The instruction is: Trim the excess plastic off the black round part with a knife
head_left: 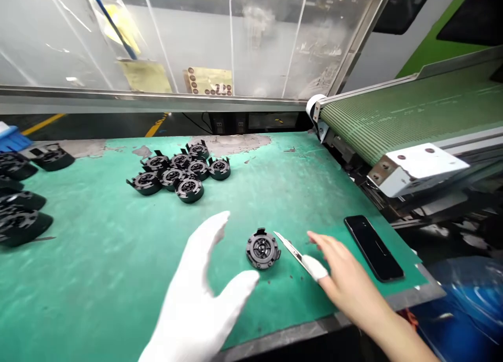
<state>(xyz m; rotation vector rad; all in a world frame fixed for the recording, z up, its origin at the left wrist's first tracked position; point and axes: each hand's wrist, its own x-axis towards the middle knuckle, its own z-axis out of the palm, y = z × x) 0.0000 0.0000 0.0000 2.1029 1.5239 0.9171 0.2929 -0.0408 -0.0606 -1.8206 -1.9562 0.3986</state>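
Observation:
A round black plastic part (262, 249) with small tabs on its rim lies on the green table mat, between my two hands. My left hand (204, 283), in a white glove, is open to the left of it, with thumb and fingers spread wide and apart from the part. In my right hand (341, 273), bare except for a white cover on the thumb, is a thin scalpel (291, 248). Its pointed blade is directed up and left, close to the right side of the black part. The fingers hide some of the scalpel's handle.
Several similar black parts (189, 189) cluster toward the back of the mat (98, 236), and more black parts (23, 226) sit at the left edge. To the right lies a black phone (373, 249). A green conveyor belt (412, 108) with a white bracket (418, 168) rises beyond the right edge.

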